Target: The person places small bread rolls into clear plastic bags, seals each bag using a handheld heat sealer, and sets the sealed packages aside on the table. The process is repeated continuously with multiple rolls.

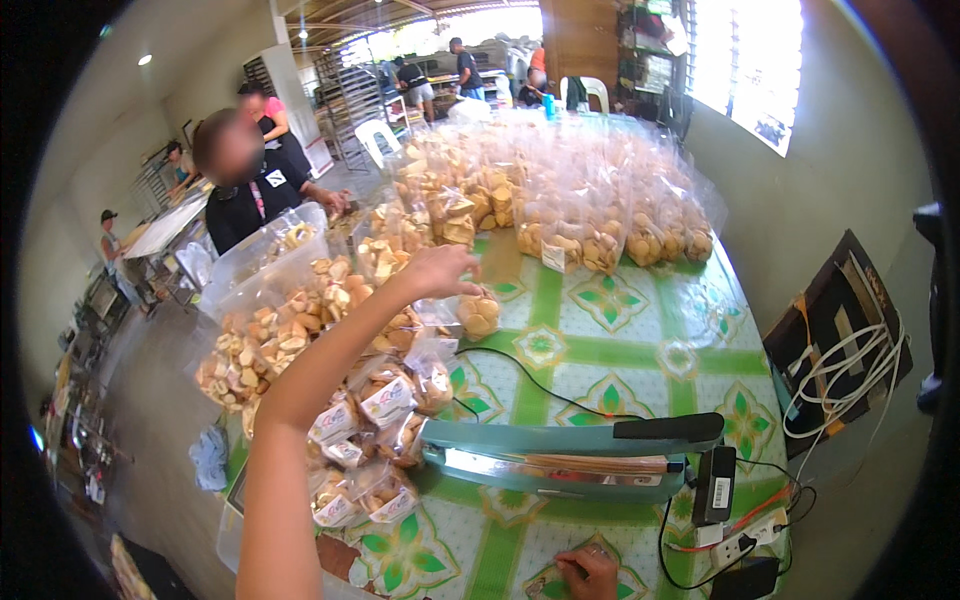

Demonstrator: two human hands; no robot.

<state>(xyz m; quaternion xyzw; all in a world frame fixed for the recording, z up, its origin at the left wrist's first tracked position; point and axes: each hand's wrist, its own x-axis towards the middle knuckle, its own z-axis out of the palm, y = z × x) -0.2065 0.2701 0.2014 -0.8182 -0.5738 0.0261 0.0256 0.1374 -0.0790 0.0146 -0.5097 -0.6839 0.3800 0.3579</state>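
Observation:
My left hand [444, 272] reaches across the table, fingers apart, just above a clear plastic bag of round bread pieces [479, 313]. Whether its fingertips touch the plastic cannot be made out. Below that forearm lie several small labelled bags of bread [388, 400], heaped beside a larger pile of bread pieces [262, 345]. A long teal bag sealer [560, 440] with a black-ended lever lies across the table to the right of these bags. Near the bottom edge, my right hand [590, 573] rests on the tablecloth with its fingers curled; anything inside them is hidden.
Many filled bags [600, 210] crowd the table's far end. A power adapter [714, 486] and an extension strip [745, 540] with cables lie at the right edge. A co-worker [255, 185] stands at the far left by a plastic tub [265, 258]. The tablecloth [610, 300] is green-patterned.

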